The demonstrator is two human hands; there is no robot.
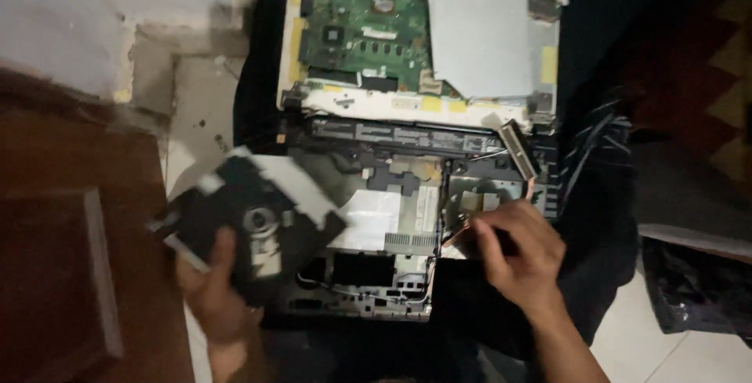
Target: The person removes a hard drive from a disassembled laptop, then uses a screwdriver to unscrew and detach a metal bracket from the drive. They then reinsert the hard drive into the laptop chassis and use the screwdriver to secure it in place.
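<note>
Down on the floor, an opened laptop chassis (392,218) lies on dark cloth (603,195), its green circuit board (364,23) and a silver metal plate (478,42) at the far end. Pale tile (196,109) shows to the left, beside a brown wooden panel (63,273) and a scuffed white wall (94,15). The left hand (211,289) grips a black optical drive (251,222), blurred, lifted over the chassis's near-left corner. The right hand (521,254) rests inside the chassis at near right, fingers curled and pinched around thin coloured wires (458,230). A patterned rug (705,62) lies far right.
</note>
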